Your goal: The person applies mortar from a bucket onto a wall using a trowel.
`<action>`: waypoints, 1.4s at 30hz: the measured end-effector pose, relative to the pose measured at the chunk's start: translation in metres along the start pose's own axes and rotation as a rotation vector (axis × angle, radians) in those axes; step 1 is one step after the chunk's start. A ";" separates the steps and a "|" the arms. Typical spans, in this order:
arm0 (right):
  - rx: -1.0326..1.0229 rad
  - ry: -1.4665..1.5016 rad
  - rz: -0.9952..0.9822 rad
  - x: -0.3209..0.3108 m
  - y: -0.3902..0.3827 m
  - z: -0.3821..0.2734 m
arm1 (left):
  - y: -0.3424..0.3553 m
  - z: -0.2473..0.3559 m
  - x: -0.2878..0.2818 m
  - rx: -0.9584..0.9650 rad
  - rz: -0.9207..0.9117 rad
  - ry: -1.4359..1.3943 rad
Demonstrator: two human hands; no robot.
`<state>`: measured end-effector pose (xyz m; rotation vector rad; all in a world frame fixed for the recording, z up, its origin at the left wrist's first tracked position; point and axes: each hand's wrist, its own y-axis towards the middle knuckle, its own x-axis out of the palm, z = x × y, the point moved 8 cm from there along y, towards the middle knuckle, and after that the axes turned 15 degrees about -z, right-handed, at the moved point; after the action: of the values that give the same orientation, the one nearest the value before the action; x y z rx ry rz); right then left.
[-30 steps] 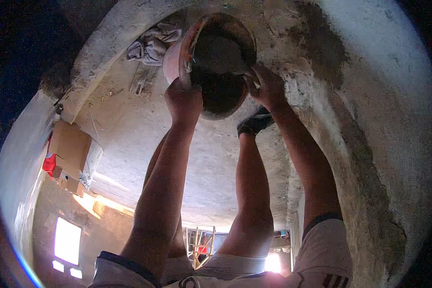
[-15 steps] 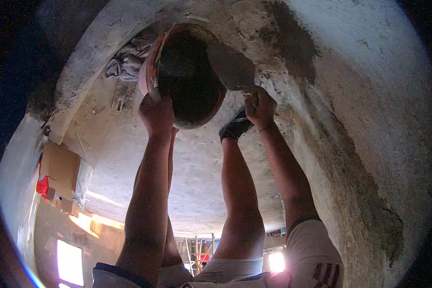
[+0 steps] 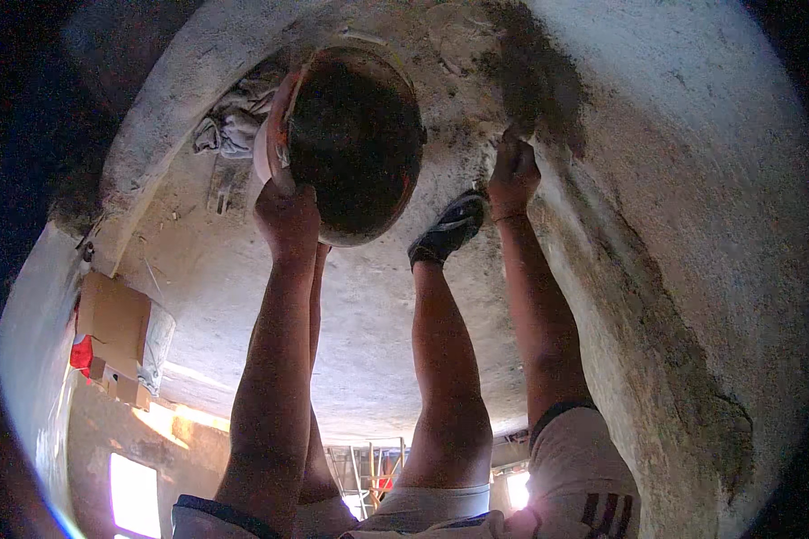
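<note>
My left hand (image 3: 286, 216) is closed on the near rim of a round pinkish basin (image 3: 265, 148), tilted to show its dark, dirty inside. My right hand (image 3: 512, 175), to the right of the basin, is closed on the handle of a trowel, whose blade I cannot clearly make out against a dark, wet-looking patch (image 3: 535, 63) on the rough plaster surface. A foot in a black shoe (image 3: 445, 229) stands between my hands, below the patch. A crumpled cloth (image 3: 229, 130) lies behind the basin on the left.
Rough plastered wall (image 3: 692, 225) curves along the right, with a ledge (image 3: 166, 94) at upper left. Cardboard boxes (image 3: 112, 319) and a red item (image 3: 82, 355) are at the left. A metal frame (image 3: 364, 476) and bright openings (image 3: 133, 492) show along the lower edge.
The trowel has gone from inside the basin out to the right, then upward to the dark patch with my right hand. The basin and left hand have shifted left and lower in the view.
</note>
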<state>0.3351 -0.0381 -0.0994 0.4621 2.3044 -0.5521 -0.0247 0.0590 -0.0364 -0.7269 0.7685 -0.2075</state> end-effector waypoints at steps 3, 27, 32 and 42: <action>0.135 -0.228 -0.213 0.000 0.009 -0.002 | -0.002 0.003 0.001 -0.002 0.015 -0.020; -0.069 -0.020 -0.166 0.012 0.018 -0.002 | 0.001 -0.004 0.002 -0.086 0.007 -0.058; 0.007 -0.008 -0.060 0.019 0.022 -0.009 | -0.001 0.004 0.002 -0.045 0.003 -0.090; 0.127 0.051 -0.052 -0.007 0.002 -0.033 | 0.000 0.002 0.001 -0.026 -0.002 -0.030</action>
<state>0.3226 -0.0208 -0.0738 0.4821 2.3446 -0.7229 -0.0226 0.0603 -0.0359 -0.7538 0.7434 -0.1887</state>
